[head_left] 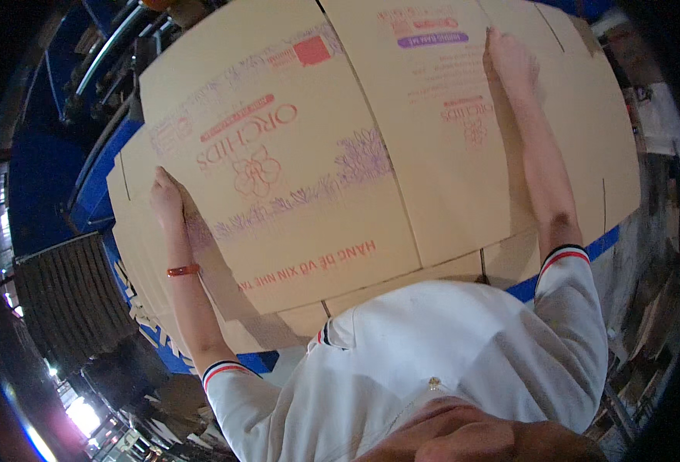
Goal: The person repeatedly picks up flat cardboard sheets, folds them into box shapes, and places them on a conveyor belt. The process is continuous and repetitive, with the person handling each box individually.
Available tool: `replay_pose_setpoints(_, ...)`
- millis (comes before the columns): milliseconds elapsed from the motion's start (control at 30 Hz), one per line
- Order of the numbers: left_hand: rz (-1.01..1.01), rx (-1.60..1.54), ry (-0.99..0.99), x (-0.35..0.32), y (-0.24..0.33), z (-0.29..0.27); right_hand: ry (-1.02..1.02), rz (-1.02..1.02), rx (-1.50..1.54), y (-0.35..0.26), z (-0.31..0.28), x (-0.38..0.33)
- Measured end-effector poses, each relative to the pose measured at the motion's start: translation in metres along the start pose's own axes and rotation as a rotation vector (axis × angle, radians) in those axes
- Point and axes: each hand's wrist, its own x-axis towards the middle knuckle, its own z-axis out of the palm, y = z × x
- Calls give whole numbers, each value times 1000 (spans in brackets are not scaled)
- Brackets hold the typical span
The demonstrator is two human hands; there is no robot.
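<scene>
A large flat cardboard box blank (440,208) spreads out in front of me, printed in red and purple with flowers and lettering. Creases and short slots divide it into panels. On its left part rests my left hand (167,199), fingers curled closed, a reddish bangle (184,270) on that wrist. Farther away, my right hand (514,68) lies on the right panel near the far edge, its fingers also bent in. Whether either hand has anything in it is hidden. Both arms reach forward over the board.
Blue machine framing (97,189) with metal bars stands along the left. Beneath the blank, a blue edge (602,242) shows at the right. A dark ribbed panel (74,300) is at the lower left, and more flat cardboard (667,308) lies at the far right.
</scene>
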Motion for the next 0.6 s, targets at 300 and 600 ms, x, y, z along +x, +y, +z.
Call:
replay_pose_setpoints(300,16,130,58,-23,30,-10,426,-735,604,-77,-13,-66)
replay_pose_setpoints(600,319,89,70,-114,77,-39,245,-696,512,-40,-3,-93)
